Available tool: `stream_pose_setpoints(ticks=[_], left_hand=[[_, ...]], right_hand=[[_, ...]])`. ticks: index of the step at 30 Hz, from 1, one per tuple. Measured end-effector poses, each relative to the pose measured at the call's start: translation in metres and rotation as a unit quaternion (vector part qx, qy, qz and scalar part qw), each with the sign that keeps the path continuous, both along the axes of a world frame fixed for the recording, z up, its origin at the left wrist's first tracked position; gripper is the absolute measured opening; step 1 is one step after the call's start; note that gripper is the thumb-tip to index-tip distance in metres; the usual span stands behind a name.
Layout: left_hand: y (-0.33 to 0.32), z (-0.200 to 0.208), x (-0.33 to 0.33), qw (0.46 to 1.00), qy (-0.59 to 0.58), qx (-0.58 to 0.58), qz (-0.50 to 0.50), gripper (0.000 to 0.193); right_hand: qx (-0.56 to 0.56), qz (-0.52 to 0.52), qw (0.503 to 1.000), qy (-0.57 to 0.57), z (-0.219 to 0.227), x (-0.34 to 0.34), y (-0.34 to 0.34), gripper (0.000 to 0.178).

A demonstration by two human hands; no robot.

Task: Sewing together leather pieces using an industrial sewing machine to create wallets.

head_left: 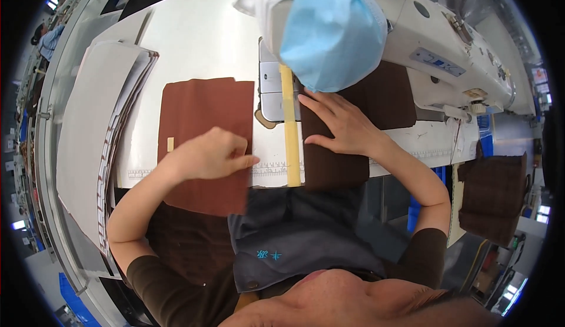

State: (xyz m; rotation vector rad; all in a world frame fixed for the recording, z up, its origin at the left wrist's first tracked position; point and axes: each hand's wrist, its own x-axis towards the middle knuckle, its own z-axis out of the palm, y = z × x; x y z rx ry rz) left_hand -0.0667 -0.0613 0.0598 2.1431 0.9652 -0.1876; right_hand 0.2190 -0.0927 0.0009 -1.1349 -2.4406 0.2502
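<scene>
My left hand point(215, 153) is over a reddish-brown fabric piece point(203, 106), close to its right edge. Its fingers are curled and the thumb points right; whatever they may pinch is hidden. My right hand point(347, 124) lies flat with spread fingers on a dark brown fabric piece point(335, 168), which reaches over the table's near edge. Beside that fabric's left edge, a yellow tape strip point(291, 144) runs from the sewing machine's metal plate point(272, 85) toward me. A light-blue face mask point(332, 32) hangs at the machine head and hides the needle area.
The white sewing machine point(435, 56) spans the upper right. Stacked pale sheets point(94, 103) lie along the table's left side. More dark brown fabric point(494, 194) hangs at the far right. A printed ruler point(141, 173) follows the near table edge.
</scene>
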Motion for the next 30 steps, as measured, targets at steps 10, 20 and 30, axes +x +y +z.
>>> stream_pose_setpoints(ticks=[10,20,30], left_hand=[[0.092,-0.022,0.030,0.996,-0.020,0.051,0.068,0.032],[0.074,-0.037,0.043,0.948,-0.295,0.032,0.115,0.012],[0.054,-0.061,0.069,0.902,-0.263,0.341,0.025,0.034]], right_hand=[[0.017,0.017,1.000,-0.008,-0.009,0.002,0.021,0.055],[0.059,-0.020,0.997,-0.039,-0.013,0.000,0.027,0.051],[0.091,-0.026,0.995,-0.037,-0.014,-0.004,0.018,0.047]])
